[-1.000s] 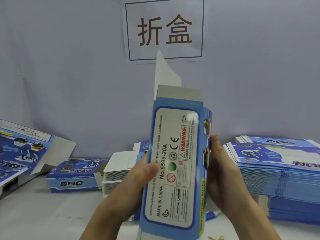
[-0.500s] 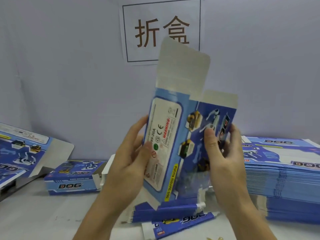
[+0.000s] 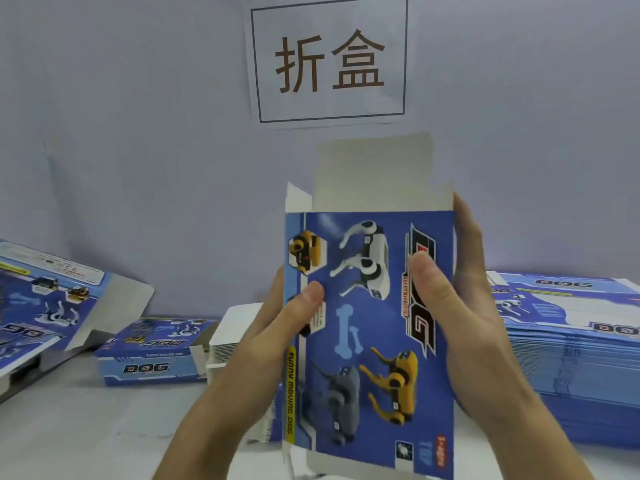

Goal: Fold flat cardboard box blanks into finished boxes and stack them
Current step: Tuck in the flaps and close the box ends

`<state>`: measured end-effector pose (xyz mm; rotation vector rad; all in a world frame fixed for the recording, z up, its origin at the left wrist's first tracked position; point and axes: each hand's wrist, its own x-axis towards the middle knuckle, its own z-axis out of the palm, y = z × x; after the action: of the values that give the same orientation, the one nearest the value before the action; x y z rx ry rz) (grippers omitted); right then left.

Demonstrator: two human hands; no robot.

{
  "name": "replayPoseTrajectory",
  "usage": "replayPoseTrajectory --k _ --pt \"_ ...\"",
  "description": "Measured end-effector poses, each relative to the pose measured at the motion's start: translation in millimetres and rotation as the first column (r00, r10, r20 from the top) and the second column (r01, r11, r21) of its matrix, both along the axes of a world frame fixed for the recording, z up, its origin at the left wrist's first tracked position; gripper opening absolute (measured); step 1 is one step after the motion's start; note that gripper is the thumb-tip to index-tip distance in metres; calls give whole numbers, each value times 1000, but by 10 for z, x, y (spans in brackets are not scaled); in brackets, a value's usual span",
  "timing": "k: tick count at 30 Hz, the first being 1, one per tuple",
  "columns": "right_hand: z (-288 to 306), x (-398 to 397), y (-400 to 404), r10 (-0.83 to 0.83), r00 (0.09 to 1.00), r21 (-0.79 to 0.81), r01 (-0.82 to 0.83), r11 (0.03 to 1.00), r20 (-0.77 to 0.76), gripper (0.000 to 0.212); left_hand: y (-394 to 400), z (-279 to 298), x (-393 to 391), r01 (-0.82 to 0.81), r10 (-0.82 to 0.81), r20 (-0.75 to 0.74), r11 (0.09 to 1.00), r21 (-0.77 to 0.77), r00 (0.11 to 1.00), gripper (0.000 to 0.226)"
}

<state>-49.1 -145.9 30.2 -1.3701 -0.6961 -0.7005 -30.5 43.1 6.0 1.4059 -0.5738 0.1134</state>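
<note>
I hold a blue toy-dog box blank [image 3: 374, 341] upright in front of me, its wide printed front panel facing me. Grey-white flaps stand up at its top, unfolded. My left hand [image 3: 277, 337] grips the left edge, thumb pressed on the front panel and fingers behind. My right hand [image 3: 460, 306] grips the right edge, thumb on the "DOG" print and fingers wrapped round the side. Its bottom flaps hang open near the table.
A tall stack of flat blanks [image 3: 568, 355] lies at the right. A folded box [image 3: 152, 355] sits left of centre, an opened box [image 3: 45, 306] leans at far left. A pile of white-backed blanks [image 3: 228, 337] lies behind my left hand. A paper sign [image 3: 329, 60] hangs on the wall.
The box has turned from its narrow warning-label side to its wide front panel and opened out squarer. Both hands shifted to the two side edges, thumbs on the front.
</note>
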Motion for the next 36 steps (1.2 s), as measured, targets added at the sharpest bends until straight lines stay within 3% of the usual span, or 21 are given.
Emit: replayPoseTrajectory --k 3,6,10,14,18,23,28,32,36 --pt "-67 53 -4 -45 999 -41 45 998 1 65 -2 23 14 -32 32 4 999 -20 999 48" --pt "-132 51 106 38 999 -105 -37 994 6 65 -62 128 3 -169 175 55 981 -91 983 75" --pt "-170 89 244 92 996 -108 -91 990 5 70 -111 199 -43 -303 352 181 919 -252 918 72" --pt "-187 122 162 6 1000 -97 -8 995 -21 68 -145 206 -70 -293 345 295 934 -207 891 63" --pt "-157 129 38 40 996 -59 -45 997 -82 58 -243 192 -89 -289 308 319 952 -106 897 58" --pt "-159 119 154 -30 999 -25 30 999 -12 63 -320 177 -109 -274 337 334 936 -221 880 53" --pt "-187 118 157 73 994 4 -73 997 -83 41 -275 168 -97 -362 403 301 914 -182 864 42" --pt "-136 89 107 206 956 136 -180 974 -210 13 -281 161 -117 -342 363 251 931 -126 897 40" --pt "-23 115 56 150 928 62 -137 989 -342 40 -310 159 -119 -405 419 60 899 -165 906 48"
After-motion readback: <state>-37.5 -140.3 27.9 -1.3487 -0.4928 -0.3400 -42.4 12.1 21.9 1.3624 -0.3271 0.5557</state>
